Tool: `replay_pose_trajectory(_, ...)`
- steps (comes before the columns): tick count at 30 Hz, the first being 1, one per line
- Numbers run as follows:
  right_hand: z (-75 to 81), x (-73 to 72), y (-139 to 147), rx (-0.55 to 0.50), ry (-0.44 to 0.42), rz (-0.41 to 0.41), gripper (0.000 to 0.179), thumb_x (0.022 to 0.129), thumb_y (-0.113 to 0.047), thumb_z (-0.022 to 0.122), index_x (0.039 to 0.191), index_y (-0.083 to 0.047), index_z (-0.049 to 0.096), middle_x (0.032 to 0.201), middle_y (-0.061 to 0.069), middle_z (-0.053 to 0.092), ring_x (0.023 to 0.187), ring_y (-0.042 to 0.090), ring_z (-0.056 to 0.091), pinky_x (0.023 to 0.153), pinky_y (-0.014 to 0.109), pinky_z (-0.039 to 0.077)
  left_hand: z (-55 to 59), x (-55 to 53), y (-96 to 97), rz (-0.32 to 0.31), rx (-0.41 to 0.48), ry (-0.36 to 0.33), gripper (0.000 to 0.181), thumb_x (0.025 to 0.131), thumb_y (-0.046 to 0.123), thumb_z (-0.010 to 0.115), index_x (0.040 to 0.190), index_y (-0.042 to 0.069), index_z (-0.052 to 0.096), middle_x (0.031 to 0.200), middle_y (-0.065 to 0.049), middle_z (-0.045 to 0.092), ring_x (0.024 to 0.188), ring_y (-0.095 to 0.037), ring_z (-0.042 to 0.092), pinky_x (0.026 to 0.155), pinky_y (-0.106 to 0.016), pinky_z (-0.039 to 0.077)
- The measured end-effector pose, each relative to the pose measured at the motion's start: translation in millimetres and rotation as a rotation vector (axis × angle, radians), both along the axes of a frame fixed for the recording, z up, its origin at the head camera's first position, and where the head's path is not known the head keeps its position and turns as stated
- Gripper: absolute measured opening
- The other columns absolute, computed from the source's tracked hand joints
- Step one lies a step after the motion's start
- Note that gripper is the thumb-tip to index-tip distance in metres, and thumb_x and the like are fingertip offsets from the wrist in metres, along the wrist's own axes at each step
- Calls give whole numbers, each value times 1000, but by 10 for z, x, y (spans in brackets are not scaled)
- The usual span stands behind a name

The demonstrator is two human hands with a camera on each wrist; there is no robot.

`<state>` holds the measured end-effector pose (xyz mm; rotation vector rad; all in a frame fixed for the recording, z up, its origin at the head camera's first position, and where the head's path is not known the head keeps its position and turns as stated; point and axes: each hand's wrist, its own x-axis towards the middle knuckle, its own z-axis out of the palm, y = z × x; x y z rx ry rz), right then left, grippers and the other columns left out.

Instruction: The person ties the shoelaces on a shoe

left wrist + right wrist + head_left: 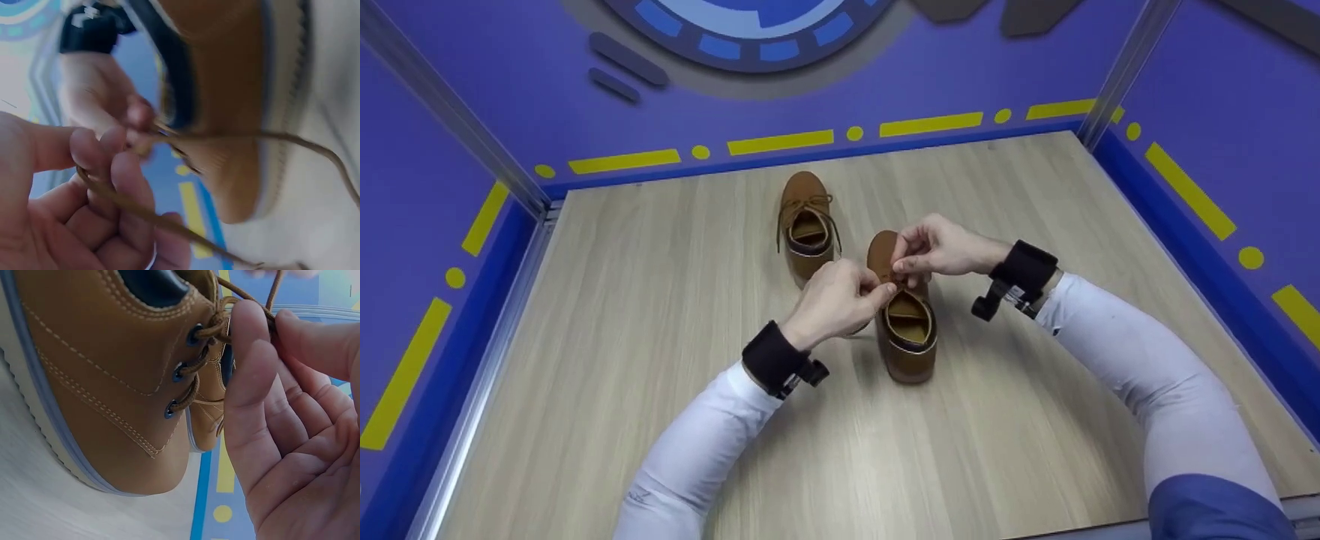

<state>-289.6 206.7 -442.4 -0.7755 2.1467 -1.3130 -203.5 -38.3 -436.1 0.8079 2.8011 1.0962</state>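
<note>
Two tan lace-up shoes stand on a wooden table (660,315). The near shoe (907,334) (236,101) (107,382) sits in the middle, toe pointing away. My left hand (840,300) (84,197) pinches one brown lace (169,222) (211,329) at the shoe's top eyelets. My right hand (934,251) (281,416) pinches the lace over the tongue from the other side. The two hands nearly touch above the shoe. The far shoe (808,225) stands behind and to the left, its laces loose.
Blue walls with yellow dashes (780,141) enclose the table on three sides. Metal corner posts (442,105) stand at the back left and back right. Bare wood (585,420) lies left, right and in front of the shoes.
</note>
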Motion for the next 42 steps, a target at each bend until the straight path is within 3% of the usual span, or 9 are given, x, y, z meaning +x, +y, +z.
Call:
replay_pose_trajectory(6,-5,0,2,-21,11,5,14,106,1,73,106,15,75,82,-3,80,67,7,75,61,24,64,142,277,131,-157,-10,-6,43,106,27,71,64,18,63,57,13,48,51,0,41,50,-20,28)
replay_pose_trajectory(13,-14,-9,5,-20,28,19,14,106,0,74,107,14,76,83,-4,81,67,7,75,61,22,63,159,462,343,-303,23,8,40,106,25,71,68,13,69,60,11,57,52,4,43,53,-17,31)
replay_pose_trajectory(21,15,28,-4,-17,16,57,14,106,-1,74,107,13,76,88,3,83,69,8,76,65,28,66,10,474,655,-281,9,1,31,107,24,70,83,17,87,73,5,82,58,6,54,58,-13,38)
replay_pose_trajectory(24,20,37,-8,-16,15,62,14,106,-1,75,107,13,76,87,4,83,68,9,76,64,28,66,-1,477,742,-271,8,14,30,109,24,67,84,16,82,69,7,74,59,2,54,59,-15,39)
replay_pose_trajectory(29,33,39,-17,-9,-12,44,14,105,0,75,107,14,75,87,1,83,67,10,76,65,29,67,87,474,765,-320,-64,-131,28,113,24,60,86,17,63,66,11,55,56,-2,52,55,-19,39)
replay_pose_trajectory(32,32,35,-15,-10,-23,43,15,105,0,75,108,14,75,86,0,82,68,9,76,64,28,67,133,434,695,-330,-97,-174,28,112,21,59,88,15,70,68,10,59,59,-2,52,57,-20,40)
replay_pose_trajectory(36,17,17,-6,-10,21,49,13,105,2,72,109,14,75,86,-7,81,69,5,72,61,20,59,119,295,550,-229,-52,-52,22,105,16,65,103,11,86,84,4,78,69,-5,61,63,-19,47)
replay_pose_trajectory(39,-3,4,6,-7,35,40,11,104,7,68,108,14,75,85,-10,80,70,4,70,61,17,55,89,152,421,-52,-3,40,17,100,18,71,103,13,88,92,1,85,73,-10,72,64,-25,55)
replay_pose_trajectory(42,-23,4,16,-16,-9,23,11,104,6,66,110,11,74,87,-8,80,71,5,74,63,19,60,41,16,294,138,12,61,12,98,26,77,99,18,86,88,3,85,75,-14,75,65,-31,57)
